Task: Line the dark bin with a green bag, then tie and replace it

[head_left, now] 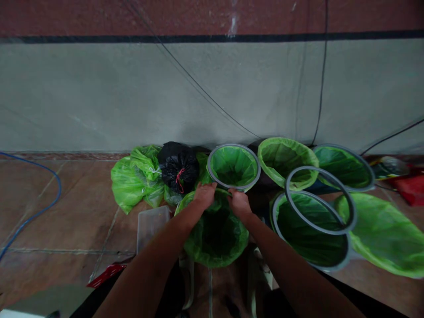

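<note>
Directly in front of me stands a bin lined with a green garbage bag [217, 256], its mouth facing up and its inside dark. At the far side of its rim, my left hand [205, 195] is closed on the edge of the bag. A short way to the right, my right hand [239, 202] pinches the same far edge. Just beyond my hands is another lined bin with a grey ring [233, 146] around its mouth. The bag hides the body of the bin under my hands.
Tied green bags [132, 181] and a tied black bag [179, 165] lie left by the wall [132, 97]. More lined bins [288, 159] stand right, with a loose grey ring [350, 212] resting over one. A clear plastic container [152, 223] and a blue hose [54, 198] are left.
</note>
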A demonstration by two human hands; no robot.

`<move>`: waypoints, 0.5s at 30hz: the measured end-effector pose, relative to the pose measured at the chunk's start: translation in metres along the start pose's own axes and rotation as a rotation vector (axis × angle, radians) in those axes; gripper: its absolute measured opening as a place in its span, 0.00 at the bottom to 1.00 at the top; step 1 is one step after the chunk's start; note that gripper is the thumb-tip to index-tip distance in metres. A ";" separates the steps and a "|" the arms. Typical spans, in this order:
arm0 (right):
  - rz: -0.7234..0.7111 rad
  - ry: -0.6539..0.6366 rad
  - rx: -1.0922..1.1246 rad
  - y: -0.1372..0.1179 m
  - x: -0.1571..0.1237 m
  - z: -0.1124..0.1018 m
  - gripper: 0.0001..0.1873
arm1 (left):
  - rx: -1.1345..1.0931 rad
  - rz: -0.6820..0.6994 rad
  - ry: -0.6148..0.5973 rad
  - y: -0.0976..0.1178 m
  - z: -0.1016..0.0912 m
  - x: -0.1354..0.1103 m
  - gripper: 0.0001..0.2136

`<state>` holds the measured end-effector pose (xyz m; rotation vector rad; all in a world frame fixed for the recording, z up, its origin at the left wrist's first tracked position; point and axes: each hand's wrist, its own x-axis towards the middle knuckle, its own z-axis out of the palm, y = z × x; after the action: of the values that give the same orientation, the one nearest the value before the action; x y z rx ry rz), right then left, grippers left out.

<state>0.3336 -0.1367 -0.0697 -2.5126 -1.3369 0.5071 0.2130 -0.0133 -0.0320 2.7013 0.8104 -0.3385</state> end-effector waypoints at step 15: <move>0.490 0.136 0.227 0.011 -0.127 0.027 0.12 | -0.131 -0.215 0.073 -0.096 -0.048 -0.055 0.19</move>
<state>0.2649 -0.2467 -0.0743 -2.6140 -0.5708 0.5324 0.1198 0.0527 0.0085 2.5235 1.1075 -0.2256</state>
